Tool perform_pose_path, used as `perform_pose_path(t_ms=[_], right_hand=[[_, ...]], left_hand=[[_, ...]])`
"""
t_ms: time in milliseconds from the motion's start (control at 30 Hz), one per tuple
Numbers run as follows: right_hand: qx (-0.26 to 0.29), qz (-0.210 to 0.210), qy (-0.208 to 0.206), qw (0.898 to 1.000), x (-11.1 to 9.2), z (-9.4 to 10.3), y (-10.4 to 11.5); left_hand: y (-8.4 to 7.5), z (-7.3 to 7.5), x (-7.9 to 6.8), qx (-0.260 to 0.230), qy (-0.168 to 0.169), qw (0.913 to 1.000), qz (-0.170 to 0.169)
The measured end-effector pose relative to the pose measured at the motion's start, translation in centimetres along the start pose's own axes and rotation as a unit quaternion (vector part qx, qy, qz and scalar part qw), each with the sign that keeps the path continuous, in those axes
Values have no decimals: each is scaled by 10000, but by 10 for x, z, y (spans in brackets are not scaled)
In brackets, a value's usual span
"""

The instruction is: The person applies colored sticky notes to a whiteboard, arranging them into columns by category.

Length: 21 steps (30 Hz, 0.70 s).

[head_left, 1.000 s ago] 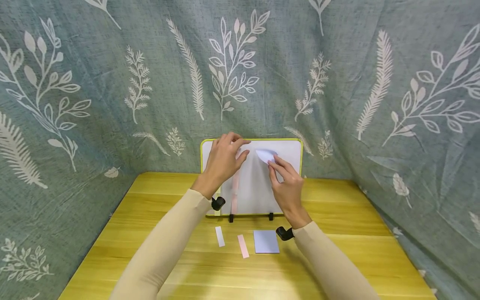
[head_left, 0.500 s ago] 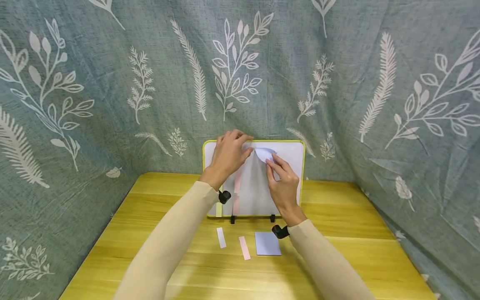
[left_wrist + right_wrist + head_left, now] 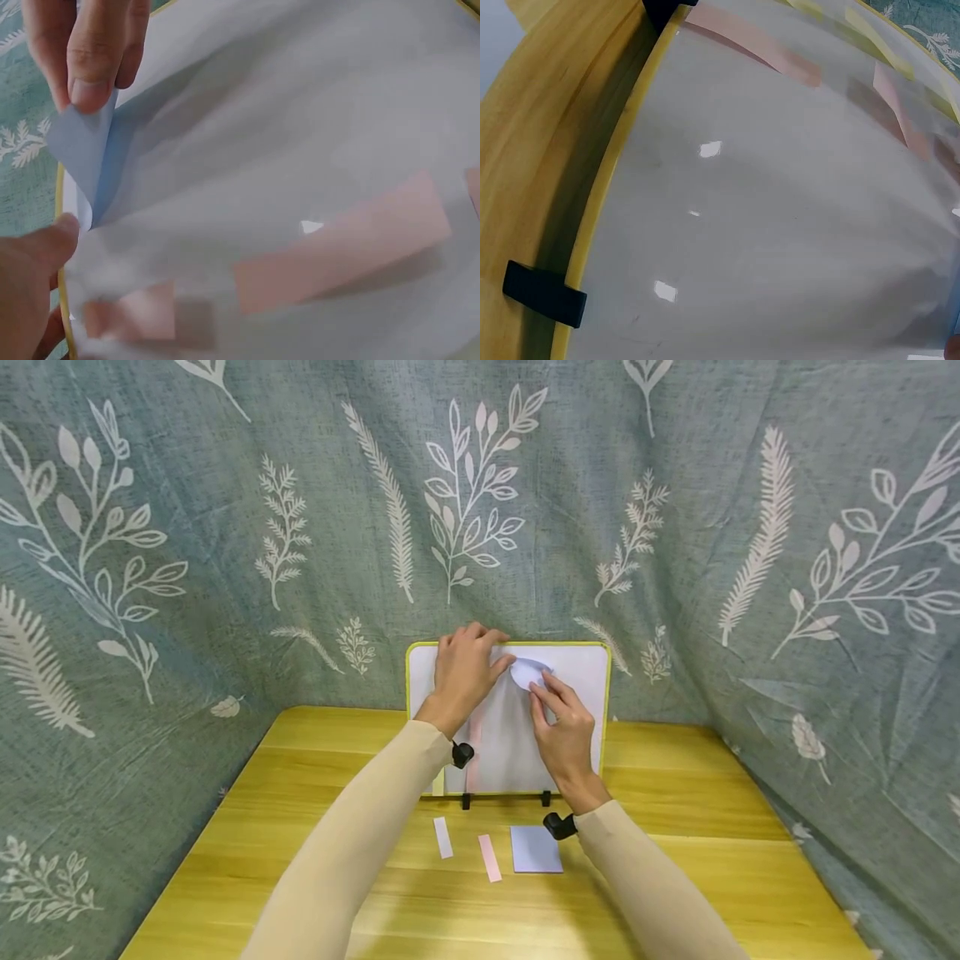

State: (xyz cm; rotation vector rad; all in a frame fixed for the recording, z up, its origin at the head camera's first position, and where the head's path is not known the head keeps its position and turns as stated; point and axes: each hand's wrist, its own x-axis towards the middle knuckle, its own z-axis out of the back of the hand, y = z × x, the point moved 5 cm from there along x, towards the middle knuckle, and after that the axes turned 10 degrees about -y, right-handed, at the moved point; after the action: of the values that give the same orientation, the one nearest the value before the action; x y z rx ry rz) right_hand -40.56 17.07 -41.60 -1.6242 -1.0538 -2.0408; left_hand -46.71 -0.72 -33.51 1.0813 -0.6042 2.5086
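My right hand [image 3: 567, 735] pinches a pale blue sticky note [image 3: 527, 674] between thumb and fingers, in front of the upper part of a yellow-rimmed whiteboard [image 3: 588, 681]. The note bends outward; in the left wrist view its lower corner meets the board near the top rim. My left hand [image 3: 462, 675] grips the board's top edge, fingers over the rim and thumb [image 3: 64, 232] on the front beside the note's corner. In the left wrist view, pink paper strips [image 3: 345, 251] stick to the board. Only a fingertip of the right hand [image 3: 952, 349] shows in the right wrist view.
Black feet [image 3: 545, 798] support the board on the wooden table [image 3: 675, 877]. Before it lie a white strip [image 3: 443, 837], a pink strip [image 3: 490, 858] and a blue note pad [image 3: 536, 849]. Yellow strips [image 3: 877, 41] are on the board's left side. A patterned curtain [image 3: 525, 485] hangs close behind.
My left hand has moved right along the board's top, its thumb closing in on the note's corner. The right hand has shifted slightly left, still pinching the note, which now bows more.
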Motion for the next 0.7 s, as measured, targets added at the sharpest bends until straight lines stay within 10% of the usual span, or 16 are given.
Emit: perform_pose_path(t_ms=[700], right_hand=[[-742, 778, 1058, 9886, -10, -7, 6]], left_hand=[[10, -20, 5, 91, -964, 9953, -91]])
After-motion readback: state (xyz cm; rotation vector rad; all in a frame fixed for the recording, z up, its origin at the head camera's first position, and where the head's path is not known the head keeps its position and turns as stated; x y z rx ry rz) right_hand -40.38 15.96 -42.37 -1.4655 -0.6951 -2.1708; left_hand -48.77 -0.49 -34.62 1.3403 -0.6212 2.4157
